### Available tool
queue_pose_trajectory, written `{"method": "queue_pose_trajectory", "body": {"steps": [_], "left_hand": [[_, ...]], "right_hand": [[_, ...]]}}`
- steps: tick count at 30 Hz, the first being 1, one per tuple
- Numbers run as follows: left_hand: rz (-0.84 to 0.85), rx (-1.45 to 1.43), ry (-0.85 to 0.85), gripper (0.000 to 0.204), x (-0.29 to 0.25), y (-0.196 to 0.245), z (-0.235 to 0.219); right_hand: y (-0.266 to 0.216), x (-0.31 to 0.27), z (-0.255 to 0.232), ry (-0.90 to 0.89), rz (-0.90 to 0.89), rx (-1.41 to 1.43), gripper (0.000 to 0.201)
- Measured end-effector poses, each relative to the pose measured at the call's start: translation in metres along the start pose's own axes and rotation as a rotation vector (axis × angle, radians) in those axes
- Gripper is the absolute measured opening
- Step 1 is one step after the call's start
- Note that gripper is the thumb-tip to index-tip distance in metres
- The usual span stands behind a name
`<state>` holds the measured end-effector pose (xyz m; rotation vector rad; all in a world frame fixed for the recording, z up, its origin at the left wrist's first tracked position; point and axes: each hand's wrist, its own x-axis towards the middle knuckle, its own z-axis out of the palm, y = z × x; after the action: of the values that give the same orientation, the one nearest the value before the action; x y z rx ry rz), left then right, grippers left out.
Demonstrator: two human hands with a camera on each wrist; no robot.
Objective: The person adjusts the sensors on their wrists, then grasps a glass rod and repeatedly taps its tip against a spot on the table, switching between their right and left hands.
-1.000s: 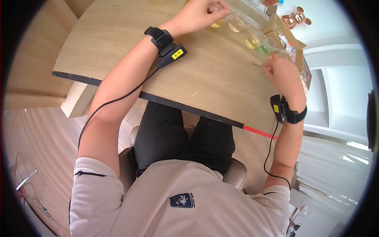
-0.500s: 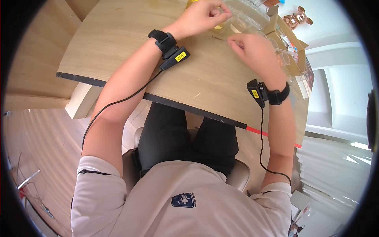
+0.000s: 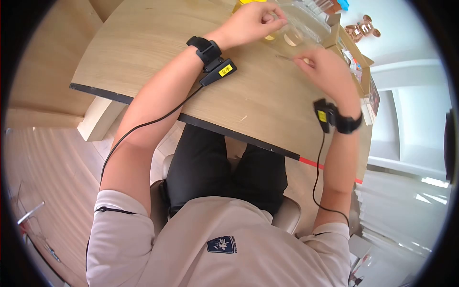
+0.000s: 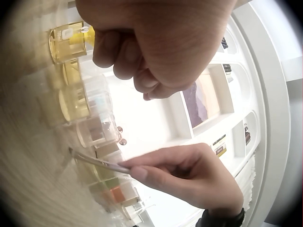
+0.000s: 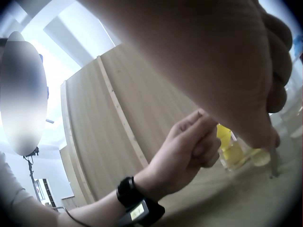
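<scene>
My right hand (image 3: 327,71) pinches a slender greyish stick-like tool (image 4: 97,161) between thumb and fingertips, with its thin end pointing left, close over the table. My left hand (image 3: 256,24) hovers near the table's far side, fingers curled in and thumb against the index finger; nothing shows in it. Beyond the hands stand clear containers in a row. Among them are a yellow-liquid jar (image 4: 59,49), a yellow cup (image 4: 73,105), a pale cup (image 4: 90,132), a green one (image 4: 103,187) and an orange one (image 4: 118,194). The right hand partly covers the row in the head view.
A cardboard box (image 3: 366,67) with small packets stands at the table's right edge, near a shiny bear figure (image 3: 361,31). Clear plastic packaging (image 3: 308,21) lies behind the cups. The wooden table's (image 3: 229,91) dark front edge runs before my lap. Cables run along both arms.
My right hand swung left with the tool from beside the green cup towards my left hand, then drew slightly back right and down. My left hand barely moved.
</scene>
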<state>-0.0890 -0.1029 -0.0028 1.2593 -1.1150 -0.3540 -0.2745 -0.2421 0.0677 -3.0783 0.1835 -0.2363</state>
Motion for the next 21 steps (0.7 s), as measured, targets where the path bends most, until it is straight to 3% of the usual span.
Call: {"method": "queue_pose_trajectory", "body": {"steps": [3, 5, 9, 11, 14, 18, 21], "left_hand": [[0.012, 0.041, 0.028, 0.013, -0.003, -0.004, 0.0], [0.069, 0.055, 0.02, 0.013, -0.001, -0.007, 0.001], [0.003, -0.011, -0.014, 0.012, 0.001, -0.002, 0.001], [-0.001, 0.04, 0.03, 0.013, 0.003, -0.001, -0.001], [-0.025, -0.107, 0.057, 0.013, 0.002, 0.002, 0.004], [-0.037, -0.005, 0.024, 0.013, 0.0, -0.004, -0.003], [-0.002, 0.025, 0.007, 0.013, 0.002, -0.004, -0.001]], "right_hand": [[0.001, -0.002, -0.029, -0.119, 0.126, 0.098, 0.025], [-0.001, -0.006, -0.035, -0.145, 0.136, -0.042, 0.024], [0.024, 0.014, 0.012, -0.05, 0.015, -0.047, 0.021], [0.022, 0.027, 0.027, 0.106, -0.003, -0.112, 0.019], [0.016, 0.03, 0.027, 0.054, 0.029, -0.121, 0.018], [0.006, 0.014, 0.011, -0.007, -0.042, -0.005, 0.017], [0.017, 0.009, 0.009, 0.005, 0.039, -0.034, 0.017]]}}
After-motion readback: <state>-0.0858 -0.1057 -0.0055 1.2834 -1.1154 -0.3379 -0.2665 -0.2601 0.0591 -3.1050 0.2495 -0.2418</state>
